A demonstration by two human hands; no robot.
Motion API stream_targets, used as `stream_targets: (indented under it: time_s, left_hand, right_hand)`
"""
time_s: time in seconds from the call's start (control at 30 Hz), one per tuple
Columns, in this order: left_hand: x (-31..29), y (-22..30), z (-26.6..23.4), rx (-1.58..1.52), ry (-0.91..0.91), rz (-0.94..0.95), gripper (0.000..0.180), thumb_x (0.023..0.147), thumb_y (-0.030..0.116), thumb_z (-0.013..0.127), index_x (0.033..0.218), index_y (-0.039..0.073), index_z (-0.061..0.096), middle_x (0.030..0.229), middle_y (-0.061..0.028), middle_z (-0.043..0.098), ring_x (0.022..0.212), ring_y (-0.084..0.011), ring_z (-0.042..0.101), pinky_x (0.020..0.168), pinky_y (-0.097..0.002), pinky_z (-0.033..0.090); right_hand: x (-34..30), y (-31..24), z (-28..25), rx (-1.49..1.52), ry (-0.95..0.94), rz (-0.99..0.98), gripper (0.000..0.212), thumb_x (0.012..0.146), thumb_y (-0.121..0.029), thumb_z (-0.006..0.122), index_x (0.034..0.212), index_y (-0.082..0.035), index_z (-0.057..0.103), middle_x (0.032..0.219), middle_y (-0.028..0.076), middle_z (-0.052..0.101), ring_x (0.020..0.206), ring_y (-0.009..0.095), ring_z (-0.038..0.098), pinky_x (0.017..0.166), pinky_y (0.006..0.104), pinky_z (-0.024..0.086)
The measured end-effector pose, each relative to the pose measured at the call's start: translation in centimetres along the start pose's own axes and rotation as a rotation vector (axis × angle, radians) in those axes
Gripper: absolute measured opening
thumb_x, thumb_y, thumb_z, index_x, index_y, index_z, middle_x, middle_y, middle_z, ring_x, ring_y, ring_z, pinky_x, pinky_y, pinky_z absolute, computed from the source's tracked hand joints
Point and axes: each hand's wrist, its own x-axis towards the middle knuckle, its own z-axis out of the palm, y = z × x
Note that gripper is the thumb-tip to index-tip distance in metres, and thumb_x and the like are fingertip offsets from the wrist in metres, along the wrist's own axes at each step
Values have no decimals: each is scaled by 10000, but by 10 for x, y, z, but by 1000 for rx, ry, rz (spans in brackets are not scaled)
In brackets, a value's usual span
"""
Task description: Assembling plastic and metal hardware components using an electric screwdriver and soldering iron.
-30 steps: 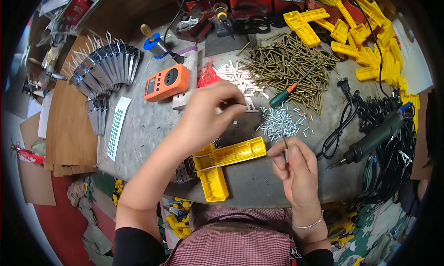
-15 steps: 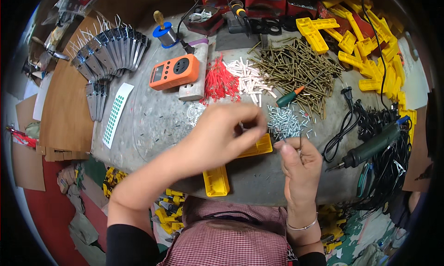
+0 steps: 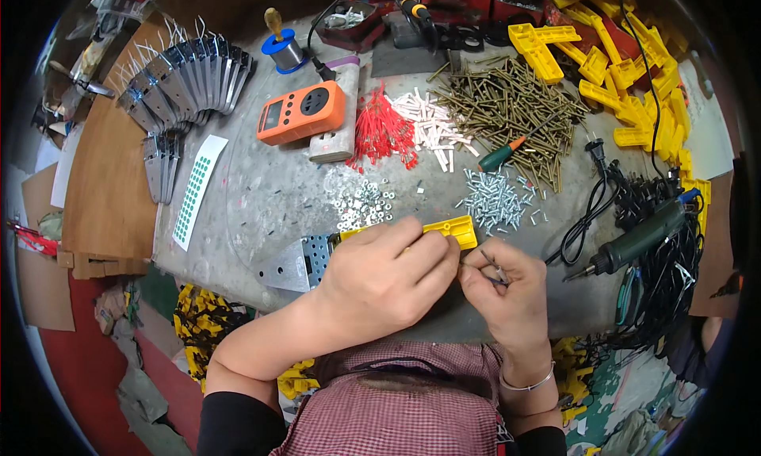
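Note:
My left hand (image 3: 388,273) is closed over a yellow plastic handle shell (image 3: 463,229), whose right end sticks out past the fingers. A tapered grey metal plate (image 3: 285,267) with rows of small holes extends from under that hand to the left. My left fingertips almost meet my right hand (image 3: 507,285), which pinches a thin, dark metallic piece (image 3: 493,264); its exact kind is too small to make out. Just behind the shell lie small silver nuts (image 3: 363,205) and a heap of silver screws (image 3: 493,201).
Farther back are red parts (image 3: 380,131), white sleeves (image 3: 436,124), brass-coloured rods (image 3: 515,111) and a green screwdriver (image 3: 498,158). An orange meter (image 3: 300,113) sits at back left. An electric screwdriver (image 3: 642,238) and black cords (image 3: 662,297) lie at right, yellow shells (image 3: 634,75) behind.
My left hand has come down toward the table's near edge onto the yellow shell. The perforated metal plate now shows at its left. My right hand has turned slightly, still pinching.

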Motion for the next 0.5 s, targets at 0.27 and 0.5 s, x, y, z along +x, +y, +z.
stream_targets:
  time_s: [0.27, 0.5]
  left_hand:
    - [-14, -10, -1, -1019, 8, -731, 135, 809, 27, 715, 919, -10, 645, 917, -54, 636, 796, -137, 608, 725, -266, 499]
    - [-12, -10, -7, -1257, -79, -902, 116, 830, 22, 707, 920, -15, 644, 915, -41, 630, 835, -90, 588, 754, -235, 478]
  right_hand:
    - [-3, -1, -6, 139, -54, -63, 112, 843, -16, 667, 945, 29, 679, 767, 30, 673, 681, 18, 561, 607, 183, 443]
    - [0, 5, -8, 55, -106, -175, 136, 849, -43, 676, 965, 26, 690, 776, 33, 686, 689, 29, 578, 608, 187, 452]
